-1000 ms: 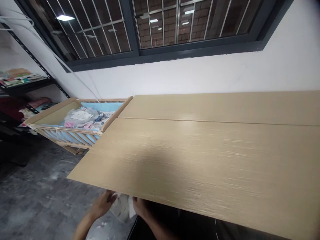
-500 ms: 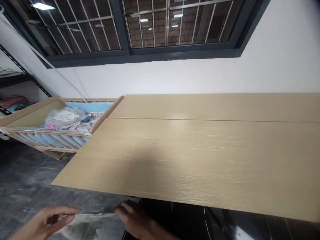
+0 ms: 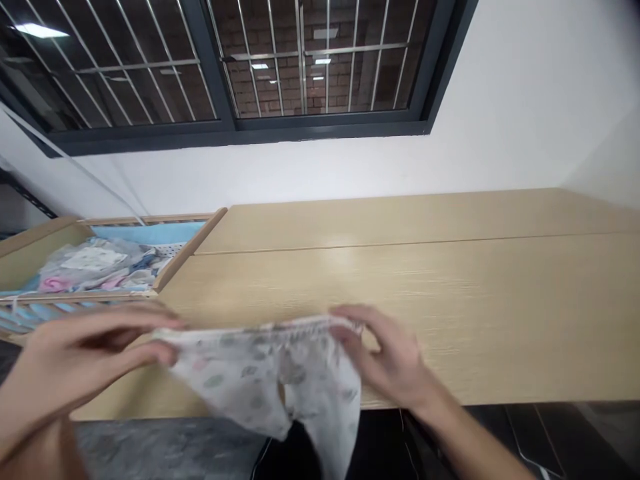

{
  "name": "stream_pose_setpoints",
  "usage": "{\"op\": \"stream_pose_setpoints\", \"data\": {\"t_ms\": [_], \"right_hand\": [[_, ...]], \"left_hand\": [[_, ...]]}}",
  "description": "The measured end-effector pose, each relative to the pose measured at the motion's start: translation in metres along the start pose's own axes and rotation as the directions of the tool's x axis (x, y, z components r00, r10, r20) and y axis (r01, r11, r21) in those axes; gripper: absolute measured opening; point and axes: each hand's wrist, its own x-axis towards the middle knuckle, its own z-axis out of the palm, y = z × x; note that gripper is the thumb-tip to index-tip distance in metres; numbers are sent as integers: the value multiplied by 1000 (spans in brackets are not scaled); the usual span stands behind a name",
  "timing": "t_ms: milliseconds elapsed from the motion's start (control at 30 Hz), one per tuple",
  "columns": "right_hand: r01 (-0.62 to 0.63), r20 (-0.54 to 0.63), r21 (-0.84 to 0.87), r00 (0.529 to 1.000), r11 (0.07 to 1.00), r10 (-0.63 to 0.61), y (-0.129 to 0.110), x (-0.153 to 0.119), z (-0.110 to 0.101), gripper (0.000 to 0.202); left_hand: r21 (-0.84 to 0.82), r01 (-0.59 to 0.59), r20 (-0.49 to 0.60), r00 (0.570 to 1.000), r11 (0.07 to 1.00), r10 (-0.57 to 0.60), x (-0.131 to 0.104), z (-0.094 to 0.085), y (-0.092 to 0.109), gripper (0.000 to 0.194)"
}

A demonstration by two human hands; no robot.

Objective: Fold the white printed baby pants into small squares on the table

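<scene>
A small pair of patterned white pants [image 3: 250, 373] hangs by its gathered waistband above the table's front edge. My left hand [image 3: 95, 353] pinches one end of the waistband between thumb and fingers. At the other end, my right hand [image 3: 385, 353] grips the waistband the same way. The waist is stretched between both hands, and the two legs drop below, one past the table edge. A small gap shows at the crotch. Motion blurs the cloth and the fingers somewhat.
A light wooden table [image 3: 450, 293] spans the view against the white wall. On its left stands a wooden crib [image 3: 190, 250] with blue lining, holding a pile of clothes and plastic bags [image 3: 95, 260]. A barred window [image 3: 320, 67] is above.
Both hands have risen from below the table's front edge to above it, bringing the pants into fuller view. They are farther apart, with the waistband spread wider. The camera view has shifted right.
</scene>
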Motion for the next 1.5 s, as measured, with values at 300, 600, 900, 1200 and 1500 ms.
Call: {"op": "stream_pose_setpoints", "data": {"t_ms": [300, 600, 900, 1200, 1500], "right_hand": [[-413, 287, -231, 836, 881, 467, 152, 90, -28, 28], [-462, 169, -366, 821, 808, 546, 271, 96, 26, 18], [-569, 63, -279, 793, 773, 607, 302, 77, 29, 26], [-623, 174, -228, 730, 749, 661, 305, 85, 24, 14], [-621, 219, -332, 681, 710, 698, 284, 113, 14, 21]], "left_hand": [[-14, -229, 328, 918, 973, 221, 148, 143, 44, 43], [140, -151, 369, 925, 978, 90, 197, 229, 29, 24], [112, -378, 527, 807, 919, 268, 70, 232, 140, 36], [1, -611, 776, 500, 792, 385, -54, 257, 181, 44], [-71, -576, 765, 492, 814, 415, -53, 249, 195, 26]]}}
